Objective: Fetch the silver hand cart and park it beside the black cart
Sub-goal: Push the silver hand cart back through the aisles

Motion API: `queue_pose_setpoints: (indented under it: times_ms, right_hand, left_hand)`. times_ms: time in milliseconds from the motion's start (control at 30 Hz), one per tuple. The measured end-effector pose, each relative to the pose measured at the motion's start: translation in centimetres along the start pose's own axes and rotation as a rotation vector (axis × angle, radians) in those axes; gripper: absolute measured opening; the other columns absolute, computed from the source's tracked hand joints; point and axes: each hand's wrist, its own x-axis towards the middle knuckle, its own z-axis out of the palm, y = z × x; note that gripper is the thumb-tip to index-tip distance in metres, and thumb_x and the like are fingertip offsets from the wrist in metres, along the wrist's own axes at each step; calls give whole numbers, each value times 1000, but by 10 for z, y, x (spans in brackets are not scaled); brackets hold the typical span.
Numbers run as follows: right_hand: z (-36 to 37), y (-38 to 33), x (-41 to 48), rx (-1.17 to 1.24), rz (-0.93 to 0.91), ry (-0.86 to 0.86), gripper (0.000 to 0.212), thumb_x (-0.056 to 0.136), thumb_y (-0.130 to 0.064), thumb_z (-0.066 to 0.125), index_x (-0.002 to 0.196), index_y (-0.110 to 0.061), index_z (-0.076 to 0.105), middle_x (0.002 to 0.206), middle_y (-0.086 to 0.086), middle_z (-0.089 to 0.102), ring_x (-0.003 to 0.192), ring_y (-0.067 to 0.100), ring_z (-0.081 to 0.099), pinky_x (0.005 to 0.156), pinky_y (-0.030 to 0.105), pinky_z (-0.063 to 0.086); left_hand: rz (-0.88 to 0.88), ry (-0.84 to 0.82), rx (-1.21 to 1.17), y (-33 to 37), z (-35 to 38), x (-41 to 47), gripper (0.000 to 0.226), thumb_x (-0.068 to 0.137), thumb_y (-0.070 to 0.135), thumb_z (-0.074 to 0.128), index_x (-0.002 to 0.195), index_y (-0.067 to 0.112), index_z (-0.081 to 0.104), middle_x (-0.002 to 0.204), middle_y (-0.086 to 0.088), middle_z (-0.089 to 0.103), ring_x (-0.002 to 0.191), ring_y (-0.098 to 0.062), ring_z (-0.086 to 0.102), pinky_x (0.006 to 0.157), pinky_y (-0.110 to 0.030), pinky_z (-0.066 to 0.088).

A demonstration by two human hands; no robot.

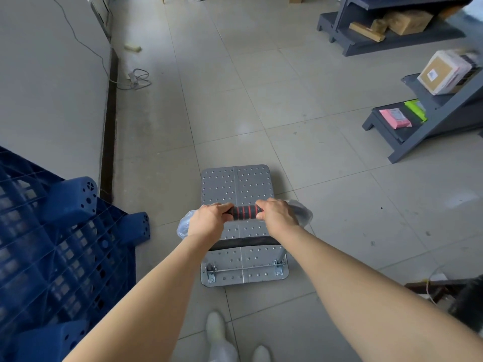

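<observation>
The silver hand cart (236,189) stands on the tiled floor (300,113) straight in front of me, its studded deck stretching away from my feet and its upright handle at the near end. I hold that handle's black grip with red rings (245,212) with both hands: my left hand (209,220) is curled round its left end and my right hand (278,218) round its right end, fingers wrapped over the top, with a short piece of the grip showing between them. Clear plastic wrap (300,211) bunches out past each hand at the handle's corners. My pale shoes (215,325) show just behind the cart's near edge. To my left a blue plastic pallet (52,244) leans against the grey wall (52,74), near the cart but apart from it. Further along that wall a loose cable (136,79) lies on the floor. Well off to the right stand dark grey shelves (431,126) holding a pink parcel (394,117), a green one (415,109) and a wrapped cardboard box (441,71)
</observation>
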Motion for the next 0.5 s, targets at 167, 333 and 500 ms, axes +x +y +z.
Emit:
queue_pose_setpoints:
  times_ms: [167,333,500]
  right_hand:
    - [-8,-25,27,2,35,6,28,99,-22,47,124,-9,51,104,11,50,109,28,51,89,33,40]
    - [-15,-46,59,73,82,21,26,99,-23,48,121,-9,53,110,13,56,111,31,52,87,34,40]
    - [-26,-69,97,98,128,64,25,98,-22,49,120,-11,54,112,14,58,109,31,52,79,33,38]
  left_hand:
    - [30,11,-50,-27,-11,29,26,99,24,48,121,24,62,111,-1,65,102,-25,49,86,-30,30]
    - [61,2,-27,-56,-27,68,31,98,25,50,127,26,59,115,0,65,103,-26,52,95,-31,29]
    - [67,-16,-30,-79,-49,110,34,97,25,51,131,27,57,123,2,63,110,-26,51,102,-33,31]
